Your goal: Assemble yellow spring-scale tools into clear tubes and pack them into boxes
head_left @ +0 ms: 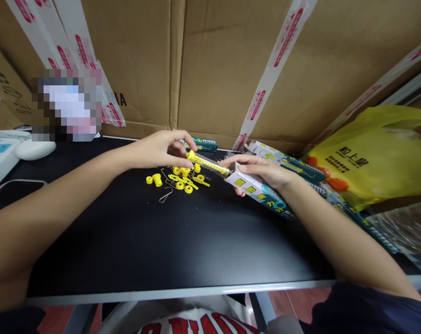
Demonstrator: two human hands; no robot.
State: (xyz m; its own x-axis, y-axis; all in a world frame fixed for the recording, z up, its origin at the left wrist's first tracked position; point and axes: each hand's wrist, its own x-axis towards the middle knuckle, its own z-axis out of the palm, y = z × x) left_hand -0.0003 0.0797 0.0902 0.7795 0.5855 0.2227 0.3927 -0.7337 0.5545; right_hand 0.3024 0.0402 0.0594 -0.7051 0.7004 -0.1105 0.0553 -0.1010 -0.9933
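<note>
My left hand [165, 148] pinches the yellow-capped end of a clear spring scale tube [208, 163] with yellow markings inside. The tube's other end lies at the open mouth of a long printed box [254, 188], partly inside it. Wrapped around that box near its opening is my right hand [261, 169]. Beneath the tube, loose yellow plastic parts [188, 189], such as rings, caps and flat pieces, lie in a small pile on the black table [182, 246]. A bent wire hook [165, 195] rests in front of the pile.
Several similar boxes [290, 162] lie at the right, with another box [205, 144] behind the pile. A yellow plastic bag [377, 153] stands at the far right. Large cardboard [210, 69] walls the back. On the left are a power strip [2, 148] and a white rounded object [35, 149].
</note>
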